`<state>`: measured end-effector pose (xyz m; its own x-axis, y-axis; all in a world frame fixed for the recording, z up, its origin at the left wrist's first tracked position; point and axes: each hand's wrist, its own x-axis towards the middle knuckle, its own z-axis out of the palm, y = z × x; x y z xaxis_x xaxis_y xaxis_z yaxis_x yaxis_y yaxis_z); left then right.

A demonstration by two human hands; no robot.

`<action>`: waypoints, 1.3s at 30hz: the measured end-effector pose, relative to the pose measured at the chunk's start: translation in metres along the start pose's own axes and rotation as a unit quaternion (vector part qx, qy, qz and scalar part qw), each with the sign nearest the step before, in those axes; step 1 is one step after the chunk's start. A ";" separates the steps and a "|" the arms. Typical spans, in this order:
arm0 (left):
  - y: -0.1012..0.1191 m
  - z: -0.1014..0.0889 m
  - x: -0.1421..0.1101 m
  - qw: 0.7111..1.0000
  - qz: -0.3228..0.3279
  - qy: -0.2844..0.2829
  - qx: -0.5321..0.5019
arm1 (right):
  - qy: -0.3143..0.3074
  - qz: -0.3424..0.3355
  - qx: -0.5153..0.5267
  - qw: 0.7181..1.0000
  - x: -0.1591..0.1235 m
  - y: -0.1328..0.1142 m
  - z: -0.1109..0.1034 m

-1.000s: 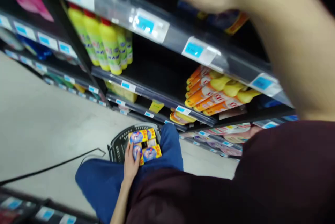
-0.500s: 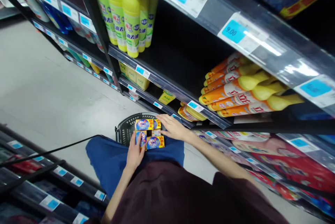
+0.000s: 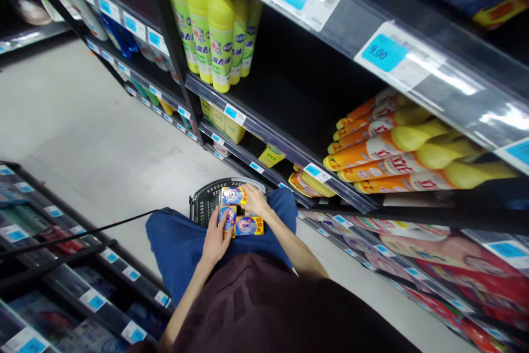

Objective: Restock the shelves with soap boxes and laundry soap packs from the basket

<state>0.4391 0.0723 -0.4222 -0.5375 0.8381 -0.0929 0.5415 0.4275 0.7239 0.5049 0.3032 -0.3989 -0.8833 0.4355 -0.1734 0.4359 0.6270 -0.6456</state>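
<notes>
Several small yellow-and-blue OMO packs lie together above the rim of a dark green shopping basket (image 3: 201, 204), between my knees. My left hand (image 3: 215, 237) rests on the left OMO pack (image 3: 227, 216), its fingers stretched out and apart. With bent fingers, my right hand (image 3: 256, 201) grips the right end of the top OMO pack (image 3: 232, 195). Another OMO pack (image 3: 249, 226) lies nearest my body. The packs under my right hand are mostly hidden.
To the right, a shelf holds upright yellow bottles (image 3: 221, 33) with red caps and tilted orange bottles (image 3: 392, 149). AXE packs (image 3: 270, 156) stand lower down. A shelf rack (image 3: 82, 281) with price tags runs along the left; a dark strap crosses there.
My right hand has moved left from the packs' right side onto the top OMO pack, covering the packs there. My left hand stays on the left pack. The view has shifted slightly.
</notes>
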 end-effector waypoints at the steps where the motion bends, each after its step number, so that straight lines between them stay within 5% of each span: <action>1: 0.000 0.000 0.000 1.000 -0.002 -0.002 -0.003 | 0.021 0.005 0.008 1.000 -0.004 0.000 -0.004; 7: 0.002 -0.005 0.001 0.998 -0.002 0.016 -0.057 | 0.181 0.076 0.103 0.975 -0.046 -0.005 -0.034; 10: 0.011 -0.016 0.008 0.994 0.014 0.039 -0.102 | 0.206 0.096 0.148 0.963 -0.071 -0.014 -0.045; 15: 0.033 -0.042 0.018 0.987 0.062 0.039 -0.143 | 0.155 0.074 0.156 0.973 -0.106 -0.044 -0.043; 19: 0.035 -0.046 0.018 0.979 0.096 -0.029 -0.178 | 0.098 0.046 0.144 0.984 -0.120 -0.056 -0.021; 22: 0.026 -0.036 0.014 0.970 0.091 -0.081 -0.210 | 0.091 0.020 0.141 0.986 -0.124 -0.048 -0.001; 25: 0.016 -0.026 0.012 0.969 0.064 -0.071 -0.227 | 0.080 0.016 0.152 0.985 -0.127 -0.031 0.010; 31: 0.009 -0.023 0.016 0.976 0.076 -0.068 -0.193 | 0.030 0.005 0.142 0.989 -0.126 -0.014 0.009; 39: 0.013 -0.030 0.019 0.976 0.079 -0.086 -0.182 | 0.035 0.051 0.206 0.977 -0.122 -0.020 0.006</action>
<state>0.4166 0.0836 -0.3938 -0.3318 0.9420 -0.0507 0.3268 0.1652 0.9306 0.6029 0.2339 -0.3698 -0.8188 0.5343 -0.2100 0.4018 0.2721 -0.8744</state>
